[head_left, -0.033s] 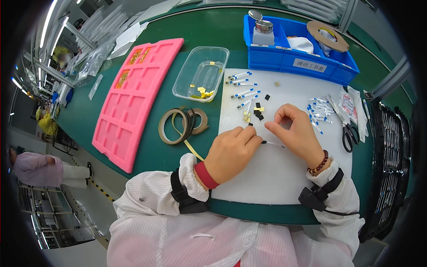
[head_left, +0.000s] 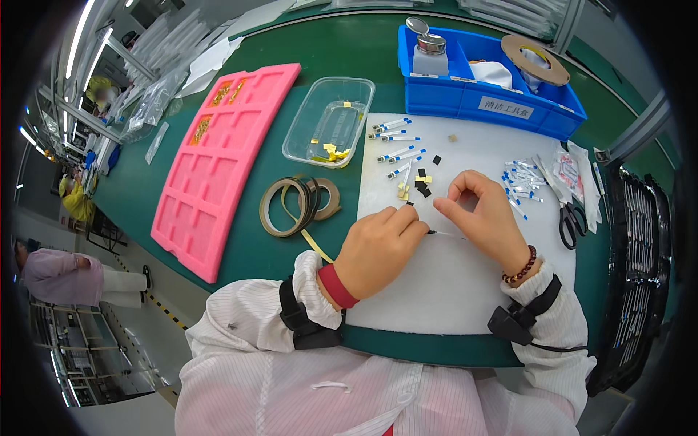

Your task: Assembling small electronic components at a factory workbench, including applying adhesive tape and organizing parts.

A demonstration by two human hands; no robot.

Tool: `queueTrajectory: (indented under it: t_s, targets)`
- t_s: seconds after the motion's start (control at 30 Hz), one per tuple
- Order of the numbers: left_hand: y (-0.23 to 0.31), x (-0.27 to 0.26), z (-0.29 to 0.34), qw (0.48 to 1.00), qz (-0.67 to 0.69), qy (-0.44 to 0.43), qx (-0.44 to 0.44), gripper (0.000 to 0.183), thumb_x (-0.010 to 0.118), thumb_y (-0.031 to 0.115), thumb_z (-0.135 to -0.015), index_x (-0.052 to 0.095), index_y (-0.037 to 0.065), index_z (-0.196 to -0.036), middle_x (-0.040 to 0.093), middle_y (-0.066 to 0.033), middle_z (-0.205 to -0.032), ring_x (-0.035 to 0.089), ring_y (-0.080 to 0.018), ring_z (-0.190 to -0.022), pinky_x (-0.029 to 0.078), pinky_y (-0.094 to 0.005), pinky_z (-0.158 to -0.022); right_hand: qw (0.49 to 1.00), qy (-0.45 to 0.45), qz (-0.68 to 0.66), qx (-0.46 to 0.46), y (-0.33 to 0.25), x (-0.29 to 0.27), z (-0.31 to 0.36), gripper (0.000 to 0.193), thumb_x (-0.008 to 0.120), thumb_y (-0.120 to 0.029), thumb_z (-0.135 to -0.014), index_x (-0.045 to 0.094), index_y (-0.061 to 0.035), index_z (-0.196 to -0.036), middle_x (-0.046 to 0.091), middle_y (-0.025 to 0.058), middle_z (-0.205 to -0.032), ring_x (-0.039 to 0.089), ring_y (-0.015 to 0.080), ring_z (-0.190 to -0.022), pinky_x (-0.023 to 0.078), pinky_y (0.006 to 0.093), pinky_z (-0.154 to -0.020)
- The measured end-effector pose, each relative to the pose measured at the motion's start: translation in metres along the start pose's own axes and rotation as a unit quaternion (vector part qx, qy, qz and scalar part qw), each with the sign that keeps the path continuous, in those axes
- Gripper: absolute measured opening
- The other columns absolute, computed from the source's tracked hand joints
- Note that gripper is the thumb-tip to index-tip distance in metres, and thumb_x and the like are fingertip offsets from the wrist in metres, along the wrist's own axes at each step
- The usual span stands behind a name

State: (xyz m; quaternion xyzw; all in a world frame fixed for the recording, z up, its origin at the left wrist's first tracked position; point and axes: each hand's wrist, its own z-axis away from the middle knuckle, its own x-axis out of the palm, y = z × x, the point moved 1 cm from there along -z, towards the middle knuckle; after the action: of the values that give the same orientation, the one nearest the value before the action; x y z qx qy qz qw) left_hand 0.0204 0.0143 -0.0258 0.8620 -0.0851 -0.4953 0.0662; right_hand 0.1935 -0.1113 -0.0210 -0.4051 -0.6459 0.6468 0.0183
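My left hand (head_left: 384, 243) is closed over the white mat (head_left: 451, 291), its fingertips pressed on the dark end of a thin ribbon cable (head_left: 447, 235). The cable runs right toward my right hand (head_left: 488, 218), whose thumb and fingers are curled together; whatever they pinch is too small to make out. Just beyond my fingers lie several small black pieces (head_left: 422, 187) and pale yellow pieces (head_left: 403, 190). Farther up the mat are several blue-and-white ribbon cables (head_left: 400, 155), with another loose bunch of ribbon cables (head_left: 521, 176) on the right.
Tape rolls (head_left: 280, 207) sit left of the mat, near a clear plastic tub (head_left: 292, 142) and a pink foam tray (head_left: 190, 211). A blue divided bin (head_left: 454, 98) stands behind. Black-handled scissors (head_left: 572, 224) lie at right, near a black ribbed tray (head_left: 636, 291).
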Motion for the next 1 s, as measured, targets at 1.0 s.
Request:
queueTrajectory:
  t_s: [1.0]
  targets:
    - [-0.007,-0.016,-0.003,0.910,0.345,0.018,-0.231,0.008,0.076,0.005,-0.092,0.073,-0.001,-0.097,0.067,-0.0057,-0.088,0.059,-0.0090,-0.069,0.047,-0.0233,-0.063,0.989,-0.074,-0.122,-0.028,-0.005,-0.003,0.001,0.013,0.078,-0.016,-0.089,0.073,-0.0036,-0.091,0.072,0.0037,-0.086,0.063,0.0109,-0.078,0.047,0.0260,-0.071]
